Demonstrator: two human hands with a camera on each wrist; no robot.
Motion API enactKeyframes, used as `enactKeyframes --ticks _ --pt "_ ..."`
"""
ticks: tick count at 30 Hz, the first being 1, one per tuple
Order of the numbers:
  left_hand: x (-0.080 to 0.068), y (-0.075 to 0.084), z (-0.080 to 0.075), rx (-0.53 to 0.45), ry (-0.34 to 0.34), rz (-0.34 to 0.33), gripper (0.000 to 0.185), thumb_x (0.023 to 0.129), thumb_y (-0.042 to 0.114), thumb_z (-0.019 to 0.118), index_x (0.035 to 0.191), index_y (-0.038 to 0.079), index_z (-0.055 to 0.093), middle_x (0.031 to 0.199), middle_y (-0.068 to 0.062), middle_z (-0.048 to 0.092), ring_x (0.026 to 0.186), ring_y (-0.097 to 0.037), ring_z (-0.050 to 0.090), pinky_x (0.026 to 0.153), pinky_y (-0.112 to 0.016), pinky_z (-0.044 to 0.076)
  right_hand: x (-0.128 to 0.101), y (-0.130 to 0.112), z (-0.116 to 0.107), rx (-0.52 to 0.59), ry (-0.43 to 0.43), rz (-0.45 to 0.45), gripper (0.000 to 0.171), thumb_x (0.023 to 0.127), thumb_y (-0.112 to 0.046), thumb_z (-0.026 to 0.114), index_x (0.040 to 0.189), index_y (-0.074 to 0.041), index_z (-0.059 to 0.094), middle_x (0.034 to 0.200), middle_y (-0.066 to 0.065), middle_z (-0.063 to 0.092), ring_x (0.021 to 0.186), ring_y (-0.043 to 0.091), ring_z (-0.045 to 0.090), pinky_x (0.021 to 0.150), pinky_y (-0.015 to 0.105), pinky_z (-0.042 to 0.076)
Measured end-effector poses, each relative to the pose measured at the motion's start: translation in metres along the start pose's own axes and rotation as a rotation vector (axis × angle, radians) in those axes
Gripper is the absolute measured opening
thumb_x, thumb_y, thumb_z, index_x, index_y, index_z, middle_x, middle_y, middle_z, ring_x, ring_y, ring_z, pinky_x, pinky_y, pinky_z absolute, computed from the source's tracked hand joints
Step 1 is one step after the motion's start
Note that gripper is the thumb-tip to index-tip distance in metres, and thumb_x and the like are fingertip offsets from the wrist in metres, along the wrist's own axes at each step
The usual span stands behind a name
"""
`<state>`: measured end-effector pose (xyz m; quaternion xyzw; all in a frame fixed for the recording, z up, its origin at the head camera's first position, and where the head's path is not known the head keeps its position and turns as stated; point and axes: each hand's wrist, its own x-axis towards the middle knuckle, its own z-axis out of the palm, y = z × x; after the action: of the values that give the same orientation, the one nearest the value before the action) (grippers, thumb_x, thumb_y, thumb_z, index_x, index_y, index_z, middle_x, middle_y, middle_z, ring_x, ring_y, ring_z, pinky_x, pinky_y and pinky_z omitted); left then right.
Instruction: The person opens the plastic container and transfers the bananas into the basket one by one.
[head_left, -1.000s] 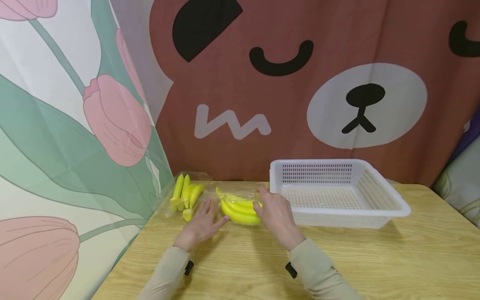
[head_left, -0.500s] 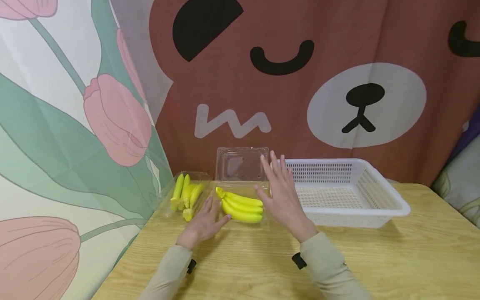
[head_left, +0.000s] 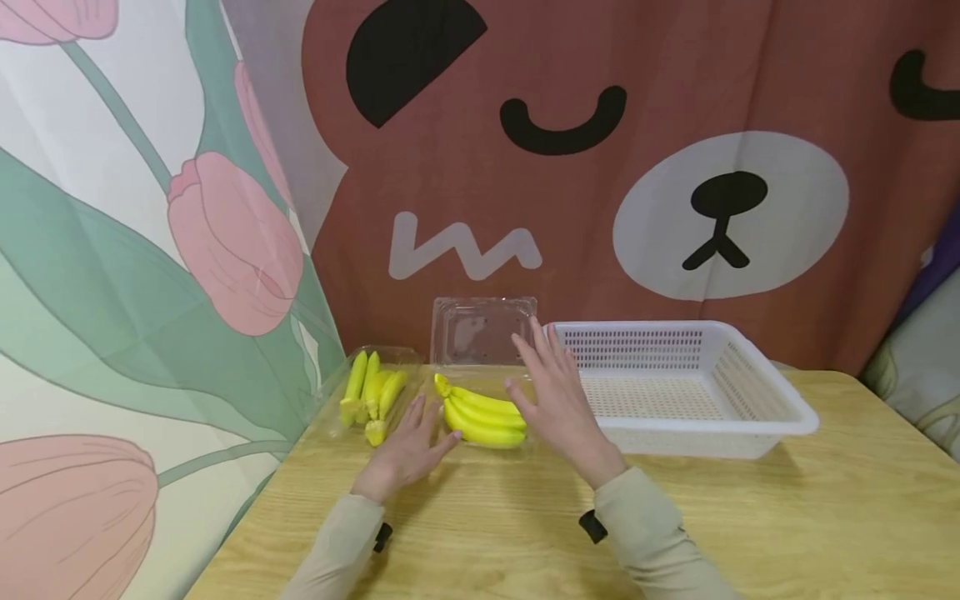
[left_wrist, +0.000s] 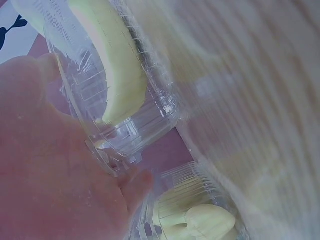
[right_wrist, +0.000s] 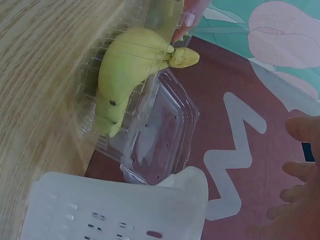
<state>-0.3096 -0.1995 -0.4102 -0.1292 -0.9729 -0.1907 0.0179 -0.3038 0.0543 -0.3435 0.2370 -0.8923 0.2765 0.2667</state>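
Moved: since a second before, the hinged clear plastic lid (head_left: pixel 480 333) had gone from low over the fruit to upright; the person's bare right hand (head_left: pixel 558 400) had risen from there; the bare left hand (head_left: pixel 405 450) had barely shifted.
Reddish-brown bear-print curtain (head_left: pixel 450 175): hung behind the table.
Pale wood-grain table (head_left: pixel 480 533): bore packs and basket.
White perforated plastic basket (head_left: pixel 712 424): stood right of both packs.
Clear rectangular plastic clamshell (head_left: pixel 502 379): sat just left of the basket, lid up at its far side. Thin and slick by the look; likely to flex or crease if squeezed. Base walls judged the better hold.
Second clear plastic clamshell (head_left: pixel 401 355): just left of the first; lid position unclear.
Right hand: fingers and thumb spread, nothing held; in its wrist view, apart from the lid.
Left hand: fingers mostly straight, thumb spread away; at the first clamshell's near left edge, apparently touching; not wrapped round anything visible.
Curved yellow banana bunch (head_left: pixel 483 421): lay in the first clamshell's base, stem leftward. Judged light, fairly stiff, smooth enough to slip; best taken round the middle.
Slim yellow bananas (head_left: pixel 390 387): lay in the second clamshell.
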Motion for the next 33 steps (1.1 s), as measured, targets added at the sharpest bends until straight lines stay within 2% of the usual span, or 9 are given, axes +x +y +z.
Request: enactKeyframes --ticks 4,7,14,18,21,25,28,33 --pt "-0.001 0.002 -0.001 -0.003 0.0 -0.012 0.081 0.099 0.061 0.041 0.157 0.009 0.02 0.162 -0.018 0.004 0.148 -0.033 0.006 0.114 -0.059 0.023 0.0 -0.002 0.006 0.006 -0.011 -0.032 0.061 0.098 -0.022 0.063 0.152 -0.01 0.038 0.164 0.009 0.007 0.149 0.029 -0.002 0.116 0.061 0.01" --pt "0.0 0.003 -0.001 0.001 -0.002 -0.018 0.081 0.099 0.061 0.042 0.157 0.01 0.021 0.162 -0.017 0.004 0.148 -0.032 0.005 0.114 -0.058 0.023 0.002 -0.005 0.013 -0.002 -0.053 -0.047 0.06 0.096 -0.021 0.065 0.151 -0.012 0.041 0.164 0.008 0.008 0.148 0.031 0.0 0.114 0.065 0.013" --pt "0.002 0.002 0.002 0.01 -0.01 -0.02 0.083 0.098 0.063 0.04 0.158 0.01 0.019 0.162 -0.017 0.003 0.148 -0.032 0.005 0.115 -0.058 0.022 0.002 -0.014 0.035 -0.066 -0.217 -0.041 0.054 0.096 -0.026 0.065 0.146 -0.014 0.048 0.163 0.007 0.009 0.148 0.032 0.004 0.116 0.06 0.011" --pt "0.001 0.001 0.003 0.01 -0.011 -0.026 0.083 0.098 0.063 0.04 0.158 0.01 0.019 0.163 -0.017 0.003 0.148 -0.032 0.005 0.115 -0.058 0.022 0.005 -0.012 0.046 -0.068 -0.31 -0.038 0.054 0.096 -0.026 0.066 0.145 -0.012 0.048 0.162 0.011 0.013 0.147 0.034 0.01 0.116 0.06 0.014" --pt "-0.001 0.001 0.003 0.01 -0.01 -0.025 0.082 0.098 0.063 0.04 0.158 0.01 0.019 0.162 -0.017 0.003 0.148 -0.032 0.005 0.115 -0.058 0.022 0.009 -0.008 0.052 -0.04 -0.378 -0.019 0.061 0.094 -0.025 0.069 0.147 -0.009 0.044 0.159 0.017 0.022 0.145 0.039 0.02 0.114 0.061 0.019" --pt "-0.001 0.0 0.004 0.011 -0.018 -0.027 0.084 0.097 0.065 0.038 0.158 0.01 0.019 0.163 -0.016 0.003 0.148 -0.032 0.004 0.115 -0.058 0.021 0.015 -0.003 0.062 -0.022 -0.473 0.051 0.067 0.09 -0.025 0.073 0.148 -0.007 0.043 0.155 0.02 0.03 0.141 0.04 0.029 0.114 0.058 0.026" --pt "-0.001 -0.001 0.003 0.017 -0.018 -0.031 0.084 0.097 0.065 0.038 0.158 0.01 0.018 0.163 -0.015 0.002 0.149 -0.032 0.004 0.116 -0.057 0.021 0.018 0.001 0.072 -0.048 -0.531 0.08 0.071 0.088 -0.028 0.076 0.147 -0.005 0.044 0.154 0.02 0.033 0.139 0.039 0.033 0.114 0.054 0.028" --pt "0.001 -0.001 0.002 0.023 -0.004 -0.02 0.082 0.098 0.063 0.039 0.158 0.01 0.019 0.163 -0.016 0.002 0.148 -0.032 0.006 0.116 -0.055 0.021 0.021 0.008 0.085 -0.093 -0.582 0.098 0.076 0.085 -0.028 0.078 0.146 -0.002 0.043 0.152 0.02 0.036 0.138 0.039 0.035 0.113 0.056 0.028"
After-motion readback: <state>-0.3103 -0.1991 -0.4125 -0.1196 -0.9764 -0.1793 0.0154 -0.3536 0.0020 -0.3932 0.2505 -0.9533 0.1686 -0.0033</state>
